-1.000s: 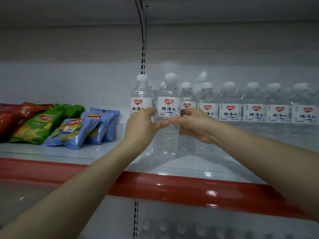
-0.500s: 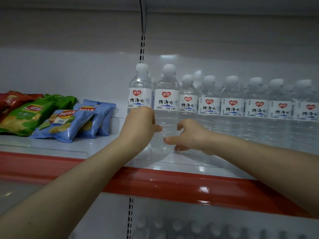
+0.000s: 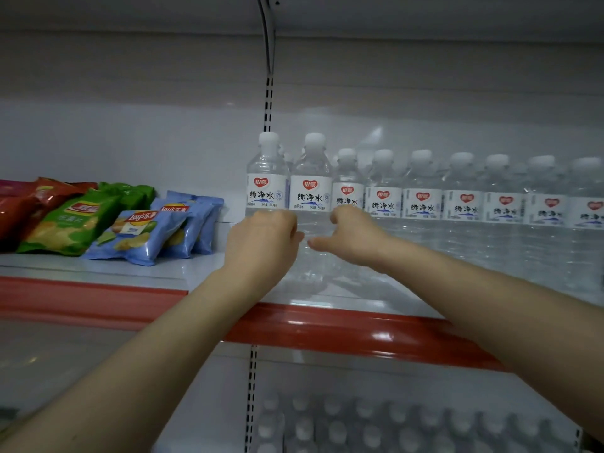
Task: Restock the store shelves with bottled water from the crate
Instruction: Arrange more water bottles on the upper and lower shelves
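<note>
Clear water bottles with white caps and red-heart labels stand in a row (image 3: pixel 421 204) along the white shelf (image 3: pixel 196 273). The two at the left end, the leftmost bottle (image 3: pixel 268 178) and the second bottle (image 3: pixel 312 191), stand nearer the front. My left hand (image 3: pixel 264 243) is curled in front of the leftmost bottle's lower half and hides it; its thumb reaches toward the second bottle. My right hand (image 3: pixel 353 237) is at the second bottle's right side, fingers loosely extended, one fingertip touching the bottle's body. The crate is out of view.
Bags of crisps (image 3: pixel 137 233) in blue, green and red lie on the shelf's left part. A red strip (image 3: pixel 359 331) runs along the shelf's front edge. More bottle caps (image 3: pixel 359 420) show on the shelf below. An upper shelf hangs overhead.
The second bottle, held up in both hands a second ago, now stands on the shelf beside the leftmost one. Both hands have dropped from its label to its lower body and loosened.
</note>
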### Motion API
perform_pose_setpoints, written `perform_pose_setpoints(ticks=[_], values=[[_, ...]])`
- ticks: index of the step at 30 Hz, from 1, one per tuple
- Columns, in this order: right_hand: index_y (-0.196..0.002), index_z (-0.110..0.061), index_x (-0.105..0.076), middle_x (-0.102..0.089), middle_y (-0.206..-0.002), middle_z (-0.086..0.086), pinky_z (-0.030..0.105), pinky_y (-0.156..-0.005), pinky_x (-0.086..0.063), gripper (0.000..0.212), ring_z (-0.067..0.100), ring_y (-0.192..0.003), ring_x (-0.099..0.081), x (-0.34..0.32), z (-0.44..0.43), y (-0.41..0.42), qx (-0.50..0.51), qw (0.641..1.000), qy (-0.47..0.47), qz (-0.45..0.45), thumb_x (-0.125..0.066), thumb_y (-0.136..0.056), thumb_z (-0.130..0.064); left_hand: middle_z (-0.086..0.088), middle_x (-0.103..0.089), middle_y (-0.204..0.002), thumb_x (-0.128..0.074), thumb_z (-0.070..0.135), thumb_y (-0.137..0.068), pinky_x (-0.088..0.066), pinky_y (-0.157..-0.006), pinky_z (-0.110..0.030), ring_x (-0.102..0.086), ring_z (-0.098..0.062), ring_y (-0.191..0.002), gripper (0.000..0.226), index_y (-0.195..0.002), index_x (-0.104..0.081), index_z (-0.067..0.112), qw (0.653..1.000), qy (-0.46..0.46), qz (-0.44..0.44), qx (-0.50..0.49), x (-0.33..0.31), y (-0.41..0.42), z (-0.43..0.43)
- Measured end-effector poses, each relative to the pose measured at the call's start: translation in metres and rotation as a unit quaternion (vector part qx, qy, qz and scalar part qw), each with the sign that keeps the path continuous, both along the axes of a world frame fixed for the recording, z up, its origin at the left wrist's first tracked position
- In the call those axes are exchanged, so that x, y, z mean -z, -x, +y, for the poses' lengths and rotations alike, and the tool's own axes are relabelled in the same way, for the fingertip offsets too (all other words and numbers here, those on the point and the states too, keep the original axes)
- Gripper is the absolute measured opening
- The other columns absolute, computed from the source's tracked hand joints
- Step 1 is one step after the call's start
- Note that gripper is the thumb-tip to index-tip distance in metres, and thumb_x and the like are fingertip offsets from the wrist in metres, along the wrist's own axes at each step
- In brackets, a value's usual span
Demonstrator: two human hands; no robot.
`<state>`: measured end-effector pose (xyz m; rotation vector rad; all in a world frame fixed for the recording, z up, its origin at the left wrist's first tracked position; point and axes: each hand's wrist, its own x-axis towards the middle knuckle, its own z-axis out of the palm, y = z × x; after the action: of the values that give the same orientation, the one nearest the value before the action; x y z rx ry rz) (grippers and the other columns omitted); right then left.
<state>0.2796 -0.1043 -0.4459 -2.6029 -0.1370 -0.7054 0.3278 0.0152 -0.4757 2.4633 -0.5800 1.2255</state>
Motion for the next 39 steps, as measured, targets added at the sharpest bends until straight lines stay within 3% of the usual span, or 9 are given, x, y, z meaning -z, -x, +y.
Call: perform_pose_setpoints(ticks=[5, 8, 11, 14, 19, 25, 30, 33, 39], values=[[-0.117, 0.002, -0.055, -0.061, -0.115, 0.018, 0.036, -0.087, -0.047, 0.037, 0.029, -0.104, -0.059, 0.006, 0.006, 0.026, 0.0, 0.997, 0.055, -0.048, -0.061, -0.089, -0.022, -0.003, -0.068, -0.101, -0.049, 0.036, -0.094, -0.047, -0.077, -0.035, -0.061, -0.023, -0.094, 0.029, -0.112, -0.059, 0.015, 0.998, 0.035, -0.018, 0.053, 0.019, 0.038, 0.018], [-0.116, -0.005, -0.061, -0.064, -0.114, 0.008, 0.03, -0.093, -0.046, 0.032, 0.019, -0.105, -0.059, 0.026, 0.016, 0.046, -0.087, 0.989, 0.039, -0.109, -0.061, -0.089, -0.022, -0.001, -0.068, -0.095, -0.053, 0.034, -0.091, -0.048, -0.072, -0.036, -0.062, -0.022, -0.087, 0.026, -0.105, -0.063, 0.015, 0.994, 0.07, -0.03, 0.084, 0.044, 0.061, 0.036], [-0.104, -0.006, -0.068, -0.069, -0.102, 0.003, 0.02, -0.085, -0.049, 0.021, 0.012, -0.095, -0.064, 0.063, 0.036, 0.069, -0.189, 0.975, -0.025, -0.115, -0.064, -0.085, -0.014, 0.0, -0.068, -0.083, -0.052, 0.037, -0.086, -0.049, -0.065, -0.037, -0.063, -0.023, -0.076, 0.026, -0.091, -0.067, 0.016, 0.992, 0.082, -0.019, 0.096, 0.078, 0.085, 0.056], [-0.099, -0.005, -0.07, -0.071, -0.097, 0.004, 0.019, -0.082, -0.051, 0.017, 0.008, -0.087, -0.066, 0.113, 0.057, 0.083, -0.261, 0.961, -0.071, -0.067, -0.066, -0.083, -0.008, 0.001, -0.068, -0.079, -0.042, 0.038, -0.077, -0.052, -0.061, -0.034, -0.063, -0.02, -0.069, 0.039, -0.09, -0.071, 0.016, 0.99, 0.101, 0.008, 0.102, 0.12, 0.111, 0.08], [-0.097, -0.009, -0.069, -0.066, -0.086, -0.007, 0.01, -0.079, -0.049, 0.016, 0.003, -0.086, -0.064, 0.211, 0.098, 0.103, -0.307, 0.935, -0.165, 0.069, -0.066, -0.082, -0.006, -0.001, -0.07, -0.083, -0.047, 0.033, -0.077, -0.051, -0.066, -0.034, -0.065, -0.019, -0.078, 0.035, -0.095, -0.069, 0.013, 0.98, 0.098, 0.167, 0.037, 0.206, 0.158, 0.123], [-0.102, -0.013, -0.066, -0.067, -0.097, -0.004, 0.018, -0.088, -0.048, 0.019, 0.008, -0.095, -0.064, 0.313, 0.144, 0.131, -0.335, 0.89, -0.2, 0.235, -0.066, -0.083, -0.011, -0.003, -0.069, -0.094, -0.046, 0.035, -0.077, -0.049, -0.076, -0.036, -0.063, -0.018, -0.089, 0.041, -0.102, -0.068, 0.013, 0.936, 0.101, 0.336, -0.02, 0.301, 0.213, 0.17], [-0.099, -0.021, -0.063, -0.066, -0.098, -0.004, 0.029, -0.09, -0.051, 0.019, 0.01, -0.098, -0.064, 0.378, 0.169, 0.148, -0.366, 0.854, -0.188, 0.318, -0.07, -0.081, -0.017, 0.0, -0.068, -0.106, -0.062, 0.028, -0.087, -0.051, -0.081, -0.032, -0.061, -0.013, -0.095, 0.028, -0.113, -0.065, 0.017, 0.908, 0.072, 0.411, -0.04, 0.355, 0.252, 0.199], [-0.104, -0.019, -0.062, -0.063, -0.101, -0.004, 0.032, -0.092, -0.052, 0.024, 0.011, -0.1, -0.063, 0.415, 0.183, 0.158, -0.389, 0.831, -0.172, 0.358, -0.069, -0.082, -0.017, 0.004, -0.061, -0.117, -0.063, 0.033, -0.085, -0.05, -0.085, -0.025, -0.057, -0.008, -0.102, 0.041, -0.123, -0.056, 0.023, 0.873, 0.04, 0.485, -0.046, 0.383, 0.276, 0.211], [-0.121, -0.013, -0.057, -0.06, -0.119, 0.001, 0.024, -0.091, -0.05, 0.035, 0.008, -0.107, -0.058, 0.472, 0.207, 0.183, -0.418, 0.782, -0.099, 0.451, -0.064, -0.087, -0.02, -0.001, -0.053, -0.117, -0.071, 0.04, -0.075, -0.05, -0.081, -0.03, -0.055, -0.018, -0.1, 0.054, -0.122, -0.05, 0.022, 0.725, -0.137, 0.663, -0.128, 0.427, 0.308, 0.228]])
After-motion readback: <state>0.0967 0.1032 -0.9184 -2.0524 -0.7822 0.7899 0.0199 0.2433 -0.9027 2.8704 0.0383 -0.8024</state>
